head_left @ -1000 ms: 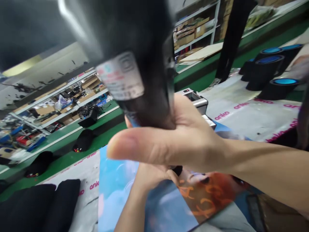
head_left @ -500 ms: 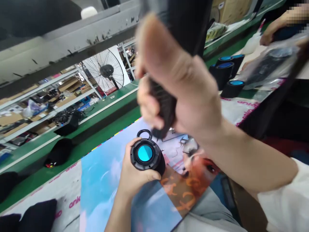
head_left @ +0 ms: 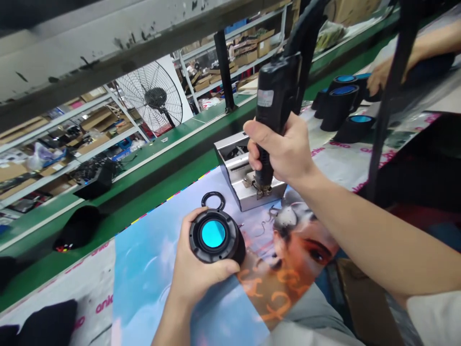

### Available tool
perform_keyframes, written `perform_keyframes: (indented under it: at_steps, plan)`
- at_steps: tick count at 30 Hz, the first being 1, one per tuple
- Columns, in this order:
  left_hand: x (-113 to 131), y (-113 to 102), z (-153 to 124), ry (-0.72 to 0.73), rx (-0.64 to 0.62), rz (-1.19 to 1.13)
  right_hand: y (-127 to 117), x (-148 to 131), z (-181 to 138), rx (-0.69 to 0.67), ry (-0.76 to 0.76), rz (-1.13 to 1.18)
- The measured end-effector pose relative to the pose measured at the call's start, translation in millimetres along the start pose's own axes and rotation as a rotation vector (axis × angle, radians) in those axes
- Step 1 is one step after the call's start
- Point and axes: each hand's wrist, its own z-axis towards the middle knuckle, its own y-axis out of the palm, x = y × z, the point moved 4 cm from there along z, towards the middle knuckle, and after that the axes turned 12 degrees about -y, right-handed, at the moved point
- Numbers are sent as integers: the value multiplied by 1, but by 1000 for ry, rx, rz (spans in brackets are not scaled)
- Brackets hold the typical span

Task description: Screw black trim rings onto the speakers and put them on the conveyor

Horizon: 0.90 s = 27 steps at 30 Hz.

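My left hand [head_left: 196, 266] is closed around a black cylindrical speaker [head_left: 236, 245]. Its round end, with a shiny blue disc in a dark rim, faces up toward me. Just beyond it lies a black ring [head_left: 213, 198], touching or very near the speaker's edge. My right hand [head_left: 284, 146] grips a black electric screwdriver [head_left: 275, 91] upright, thumb along its body. The screwdriver's lower end is at the front of a silver metal box [head_left: 248, 204], which looks like a screw feeder; the bit tip is too small to make out.
A printed poster [head_left: 151, 269] covers the bench under my hands. Several blue-topped black speakers [head_left: 338, 110] stand at the right, by a co-worker's hand [head_left: 382, 77]. Black fabric-like pieces [head_left: 50, 322] lie at lower left. A fan [head_left: 154, 96] stands beyond the green conveyor [head_left: 144, 202].
My right hand has lowered the screwdriver away from my face, down to the metal box, which now shows. My left hand keeps the speaker in nearly the same place.
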Motion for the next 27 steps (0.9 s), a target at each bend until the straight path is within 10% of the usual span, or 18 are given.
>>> perform_keyframes:
  at_steps: [5, 11, 19, 27]
  plan:
    - [5, 4, 0, -12, -14, -17, 1, -7, -1, -10, 129, 34]
    - [9, 11, -4, -3, -22, -19, 44, -76, 16, 81, 4, 112]
    - [12, 14, -2, -30, -99, -47, 125, -84, 4, -437, 73, 499]
    - [24, 15, -1, 93, -142, -55, 141, -79, -9, -432, 23, 543]
